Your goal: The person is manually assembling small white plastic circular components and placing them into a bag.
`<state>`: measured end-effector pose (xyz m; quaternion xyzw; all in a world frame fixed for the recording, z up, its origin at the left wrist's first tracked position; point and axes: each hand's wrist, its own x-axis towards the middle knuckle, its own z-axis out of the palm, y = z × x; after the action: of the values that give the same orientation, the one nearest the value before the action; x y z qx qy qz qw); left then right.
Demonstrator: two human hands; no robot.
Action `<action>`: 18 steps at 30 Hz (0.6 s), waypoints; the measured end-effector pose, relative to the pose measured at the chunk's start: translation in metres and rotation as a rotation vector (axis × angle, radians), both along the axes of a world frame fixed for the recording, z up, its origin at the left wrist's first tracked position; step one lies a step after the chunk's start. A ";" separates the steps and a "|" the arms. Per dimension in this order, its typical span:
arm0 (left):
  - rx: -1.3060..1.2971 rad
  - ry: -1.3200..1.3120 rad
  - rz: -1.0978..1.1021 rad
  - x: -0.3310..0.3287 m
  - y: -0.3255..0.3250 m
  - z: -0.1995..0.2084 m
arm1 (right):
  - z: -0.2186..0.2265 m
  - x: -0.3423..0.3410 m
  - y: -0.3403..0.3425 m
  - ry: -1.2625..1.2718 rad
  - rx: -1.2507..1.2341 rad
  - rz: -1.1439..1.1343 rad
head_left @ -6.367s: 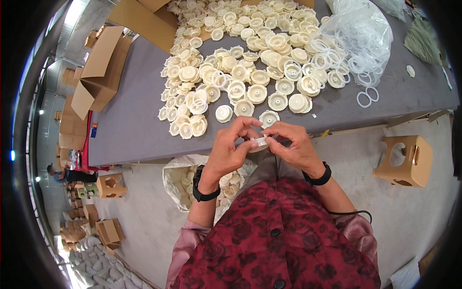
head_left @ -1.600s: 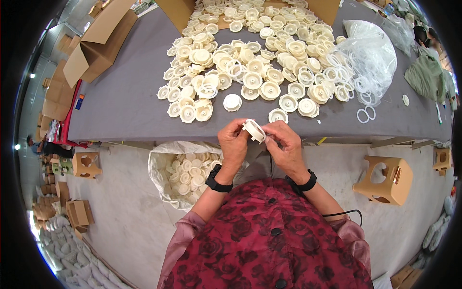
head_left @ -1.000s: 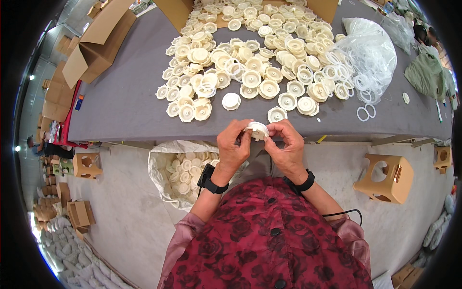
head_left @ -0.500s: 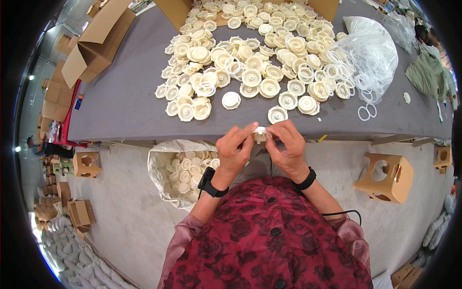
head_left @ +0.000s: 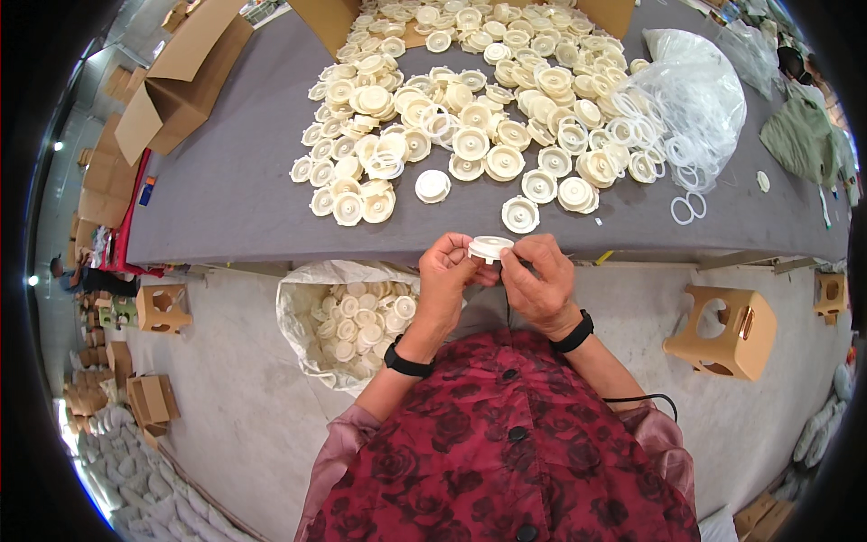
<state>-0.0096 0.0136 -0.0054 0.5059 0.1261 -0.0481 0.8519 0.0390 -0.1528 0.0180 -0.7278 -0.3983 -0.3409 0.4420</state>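
Note:
Between my two hands, just off the table's near edge, is a round cream plastic cap (head_left: 490, 247) with notched sides, its top tilted up. My left hand (head_left: 445, 278) grips its left side with thumb and fingers. At the cap's right edge, my right hand (head_left: 542, 282) pinches with thumb and forefinger. A single cap (head_left: 520, 215) lies just beyond my hands, and a whiter cap (head_left: 433, 186) sits to its left. Behind them spreads a large heap of similar caps (head_left: 471, 144), with thin white rings (head_left: 386, 164) on some of them.
A clear plastic bag (head_left: 700, 99) of white rings lies at right, loose rings (head_left: 688, 210) beside it. A white sack (head_left: 302, 339) of caps stands on the floor left of me. An open cardboard box (head_left: 185, 77) is at far left; a tan stool (head_left: 727, 332) is at right.
The cap has turned so that more of its top shows. My left hand has shifted right and rolled, its fingers now round the cap's side; the right fingers have drawn in slightly.

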 end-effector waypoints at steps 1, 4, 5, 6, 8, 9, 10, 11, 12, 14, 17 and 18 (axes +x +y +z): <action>-0.001 0.001 0.001 0.001 -0.001 0.006 | -0.001 0.000 0.000 -0.035 -0.007 -0.011; -0.291 -0.089 0.026 0.002 -0.005 0.029 | -0.003 0.003 -0.004 -0.089 -0.043 -0.046; -0.319 -0.099 0.003 0.001 -0.007 0.038 | -0.004 0.004 -0.005 -0.108 -0.070 -0.072; -0.346 -0.108 -0.021 0.001 -0.007 0.041 | -0.003 0.004 -0.005 -0.108 -0.070 -0.071; -0.265 -0.091 0.012 -0.001 -0.010 0.037 | 0.000 0.001 -0.003 -0.123 -0.092 -0.061; -0.185 -0.073 0.041 -0.002 -0.010 0.035 | -0.001 0.000 -0.002 -0.124 -0.091 -0.057; -0.185 -0.074 0.043 -0.002 -0.010 0.032 | -0.003 -0.001 -0.002 -0.117 -0.087 -0.053; -0.194 -0.103 0.054 -0.002 -0.010 0.030 | -0.004 -0.001 -0.002 -0.110 -0.084 -0.048; -0.204 -0.132 0.065 -0.002 -0.009 0.028 | -0.004 -0.002 -0.002 -0.112 -0.083 -0.046; -0.197 -0.135 0.074 0.000 -0.007 0.024 | -0.002 -0.003 -0.004 0.027 -0.039 0.013; -0.198 -0.130 0.090 -0.001 -0.007 0.022 | 0.002 -0.012 -0.009 0.344 0.095 0.085; -0.206 -0.117 0.098 -0.002 -0.007 0.021 | 0.002 -0.012 -0.007 0.344 0.094 0.083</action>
<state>-0.0114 0.0066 0.0156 0.4110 0.0953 0.0102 0.9066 0.0272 -0.1596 0.0205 -0.7369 -0.3298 -0.2112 0.5510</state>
